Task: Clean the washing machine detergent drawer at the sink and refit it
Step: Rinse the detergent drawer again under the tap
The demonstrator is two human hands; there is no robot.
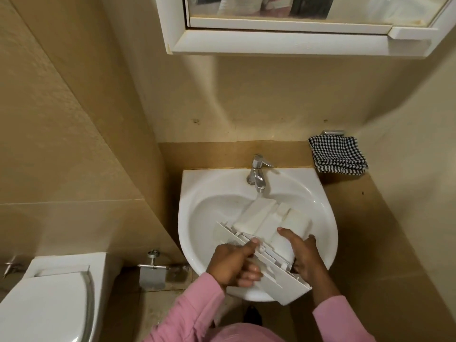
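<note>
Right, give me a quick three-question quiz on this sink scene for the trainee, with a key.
1. True or false: the detergent drawer lies loose in the sink with no hand on it.
2. Where is the checked cloth? A: in the basin. B: on the ledge to the right of the tap. C: on the toilet lid.
3. Which grips the drawer's front panel, the left hand or the right hand?

Key: 1 false, both hands hold it; 2 B; 3 left hand.
</note>
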